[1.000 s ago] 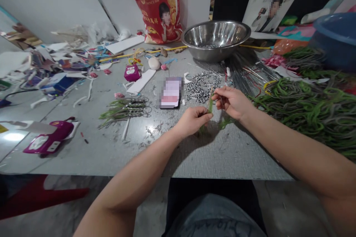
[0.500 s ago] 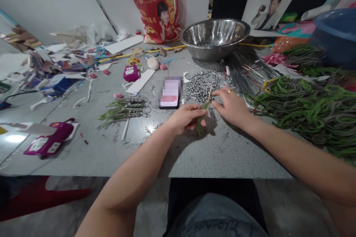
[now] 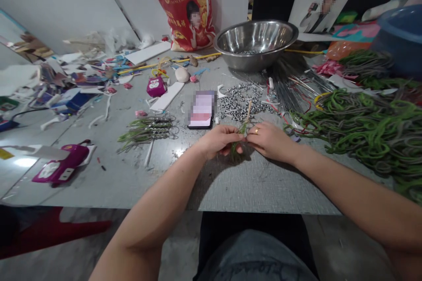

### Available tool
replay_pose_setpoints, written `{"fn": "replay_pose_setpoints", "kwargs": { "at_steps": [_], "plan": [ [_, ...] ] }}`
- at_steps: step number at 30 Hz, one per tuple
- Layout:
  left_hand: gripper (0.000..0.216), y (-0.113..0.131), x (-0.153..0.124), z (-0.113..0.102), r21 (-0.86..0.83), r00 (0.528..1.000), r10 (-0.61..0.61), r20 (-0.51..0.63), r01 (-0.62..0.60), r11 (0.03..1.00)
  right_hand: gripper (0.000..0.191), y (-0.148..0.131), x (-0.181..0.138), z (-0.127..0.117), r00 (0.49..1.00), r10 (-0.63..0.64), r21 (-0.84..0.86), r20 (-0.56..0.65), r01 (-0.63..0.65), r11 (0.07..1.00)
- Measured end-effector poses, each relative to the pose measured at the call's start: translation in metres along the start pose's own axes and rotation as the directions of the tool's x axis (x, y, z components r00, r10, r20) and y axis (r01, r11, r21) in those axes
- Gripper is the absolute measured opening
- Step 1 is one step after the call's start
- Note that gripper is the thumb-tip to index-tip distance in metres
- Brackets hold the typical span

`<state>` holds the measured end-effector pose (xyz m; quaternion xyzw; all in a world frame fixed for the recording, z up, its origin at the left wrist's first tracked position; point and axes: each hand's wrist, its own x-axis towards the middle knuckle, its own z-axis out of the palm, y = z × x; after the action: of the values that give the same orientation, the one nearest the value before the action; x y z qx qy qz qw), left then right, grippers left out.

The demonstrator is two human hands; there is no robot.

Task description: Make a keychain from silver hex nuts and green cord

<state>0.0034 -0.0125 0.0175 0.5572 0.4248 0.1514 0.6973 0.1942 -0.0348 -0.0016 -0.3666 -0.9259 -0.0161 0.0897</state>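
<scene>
Head view: both bare forearms reach in from the near edge over a grey textured table (image 3: 257, 184). Left hand (image 3: 219, 140) and right hand (image 3: 268, 140) meet at table centre, fingertips nearly touching. Between them is a short green cord (image 3: 241, 131), pinched by both: left fingers curled tight round its lower part, right thumb and forefinger closed narrow on it from the right side. A thin tan stick (image 3: 249, 109) pokes up and away out of the cord, toward the far side. The cord's lower end hangs under the left hand, just above the tabletop; can't tell if it touches. There is a gold ring (image 3: 256, 131) on a right-hand finger.

Just beyond the hands lies a scatter of small silver metal rings (image 3: 235, 99). Left of that is a dark phone (image 3: 201, 109), lying flat. Further left is a bundle of green cords with metal clasps (image 3: 148, 128). On the far side is a round steel bowl (image 3: 253, 59), with a few small metal bits inside. A red printed shopping bag (image 3: 184, 4) stands at the far wall, left of the bowl. On the right is a big heap of loose green and grey cords (image 3: 362, 127), well apart from the right hand. A sheaf of thin metal wires (image 3: 290, 81) lies between the bowl and the heap. A blue plastic basin (image 3: 398, 39) sits at the far right, and a magenta plastic gadget (image 3: 61, 167) at the near left. Paper clutter covers the far left.
</scene>
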Motion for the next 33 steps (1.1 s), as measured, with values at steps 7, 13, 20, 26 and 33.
{"fn": "replay_pose_setpoints", "kwargs": {
  "at_steps": [7,13,20,26,33],
  "plan": [
    [0.027,0.005,-0.009,0.005,0.318,0.977,-0.162,0.138,0.111,0.941,0.024,0.024,-0.012,-0.023,0.921,0.381,0.025,-0.081,-0.380,0.925],
    [0.041,0.008,-0.014,0.000,0.359,0.968,-0.169,0.183,0.094,0.929,0.025,0.044,-0.013,-0.010,0.807,0.591,-0.109,-0.016,-0.589,0.801],
    [0.052,0.008,-0.018,-0.007,0.374,0.823,-0.281,0.494,0.091,0.923,0.027,0.038,-0.011,-0.010,0.916,0.398,-0.073,-0.048,-0.400,0.913],
    [0.039,0.006,-0.012,-0.006,0.454,0.982,0.083,0.168,-0.152,0.878,0.020,0.024,-0.007,-0.019,0.942,0.287,-0.009,0.176,-0.290,0.957],
    [0.011,-0.010,0.006,0.005,0.800,0.767,0.632,0.110,-0.446,0.402,0.022,0.029,-0.015,-0.031,0.747,0.429,0.127,0.507,-0.557,0.820]
  ]
}}
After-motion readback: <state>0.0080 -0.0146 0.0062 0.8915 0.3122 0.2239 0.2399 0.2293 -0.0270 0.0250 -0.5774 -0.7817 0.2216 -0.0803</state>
